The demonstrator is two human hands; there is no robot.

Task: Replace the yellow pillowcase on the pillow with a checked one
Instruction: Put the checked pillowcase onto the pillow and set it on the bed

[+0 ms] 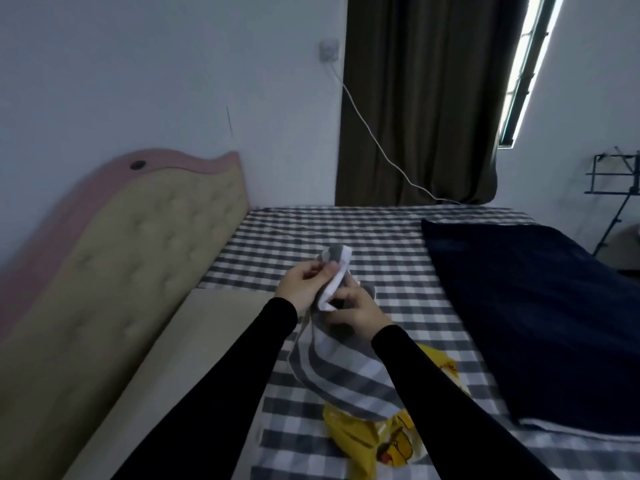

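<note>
Checked pillowcase (343, 368) hangs mid-frame, its top edge pinched by left hand (304, 289) and right hand (360, 311), above the yellow pillowcase (363, 434).

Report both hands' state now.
Left hand: pinching the checked pillowcase.
Right hand: gripping the same pillowcase.

The yellow pillowcase (398, 441) is largely covered by the checked pillowcase (343, 372) and the right sleeve (450, 403). The headboard (114, 258) is smeared by blur. The stand (613, 202), possibly a music stand, is cut by the right edge.
</note>
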